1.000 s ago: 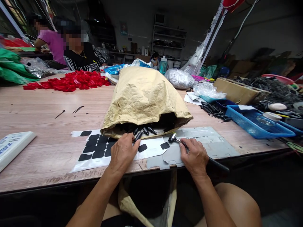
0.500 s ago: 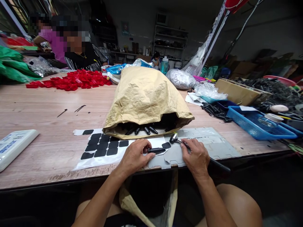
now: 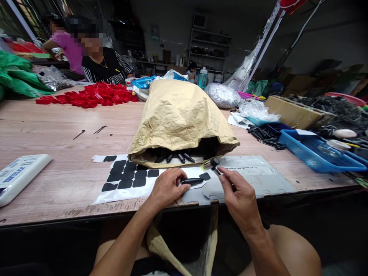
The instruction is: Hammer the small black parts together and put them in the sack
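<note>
My left hand (image 3: 169,188) rests at the table's front edge, thumb and fingers closed on the end of a black pen-like tube (image 3: 192,181) that lies sideways. My right hand (image 3: 238,191) grips a small hammer (image 3: 212,165) by its handle, the head raised above the grey sheet. Most of the handle is hidden by the hand. Just behind both hands, a large tan paper sack (image 3: 181,115) lies with its mouth toward me; several similar black tubes (image 3: 181,157) show inside. A white sheet with black rounded squares (image 3: 125,184) lies left of my left hand.
A grey sheet (image 3: 258,176) covers the table's front right. Further right stand a blue basket (image 3: 313,153) and loose black parts (image 3: 264,138). A white device (image 3: 23,176) sits at the left. Red pieces (image 3: 94,95) are heaped at the back, near a seated person (image 3: 106,67).
My right hand has lifted and turned the hammer, so its head is tilted differently and raised. My left hand keeps its hold on the black tube. The whole view has shifted slightly.
</note>
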A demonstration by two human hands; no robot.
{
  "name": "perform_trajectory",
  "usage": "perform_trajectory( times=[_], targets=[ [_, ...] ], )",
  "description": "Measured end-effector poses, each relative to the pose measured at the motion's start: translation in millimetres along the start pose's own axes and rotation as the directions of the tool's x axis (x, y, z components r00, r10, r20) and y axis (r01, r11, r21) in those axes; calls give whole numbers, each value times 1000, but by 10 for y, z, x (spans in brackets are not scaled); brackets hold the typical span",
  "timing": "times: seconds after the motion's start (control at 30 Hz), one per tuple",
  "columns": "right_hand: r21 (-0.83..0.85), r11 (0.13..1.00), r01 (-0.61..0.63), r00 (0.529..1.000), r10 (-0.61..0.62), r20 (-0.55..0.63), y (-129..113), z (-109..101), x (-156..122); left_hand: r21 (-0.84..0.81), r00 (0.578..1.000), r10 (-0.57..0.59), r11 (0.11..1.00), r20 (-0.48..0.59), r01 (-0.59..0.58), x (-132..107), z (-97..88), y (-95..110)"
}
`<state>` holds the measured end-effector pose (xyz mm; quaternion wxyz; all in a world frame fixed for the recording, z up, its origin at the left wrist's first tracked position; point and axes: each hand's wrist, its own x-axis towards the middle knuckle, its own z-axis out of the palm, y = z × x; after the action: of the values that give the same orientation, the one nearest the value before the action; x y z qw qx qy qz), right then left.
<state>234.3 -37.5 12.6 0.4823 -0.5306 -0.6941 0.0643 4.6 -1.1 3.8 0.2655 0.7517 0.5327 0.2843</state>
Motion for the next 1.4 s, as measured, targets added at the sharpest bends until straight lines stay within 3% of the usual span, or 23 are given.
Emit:
perform_trajectory(
  times=[0.17,0.4,0.5,0.6,0.77,0.97,1.13,1.4],
  targets=[
    [14,999,47,989,-48,138,-182,115,-115,-14,1000,-10,1000,-2,10,0,22,-32],
    [-75,981,180,983,-177,44,-287,167,-137,-54,1000,-6,999,0,6,4,23,-37],
    [-141,968,207,972,-187,143,-257,208,-185,-43,1000,3,999,-17,-4,2,22,-27],
    [-189,959,209,967,-174,188,-220,212,-207,-37,1000,6,999,-24,-7,0,24,-27],
    [-145,972,185,982,-178,56,-212,130,-168,-49,1000,-11,999,-3,11,0,29,-44],
    [-160,980,120,987,-100,128,-146,107,-187,-25,1000,-12,1000,-13,12,3,18,-24],
    [-221,974,60,998,-58,15,24,-17,-59,-17,1000,10,1000,-4,-10,-5,-2,-9],
    [-512,859,25,1000,-26,5,599,-7,-21,-50,998,67,997,2,-67,-14,-23,-21]
  ],
)
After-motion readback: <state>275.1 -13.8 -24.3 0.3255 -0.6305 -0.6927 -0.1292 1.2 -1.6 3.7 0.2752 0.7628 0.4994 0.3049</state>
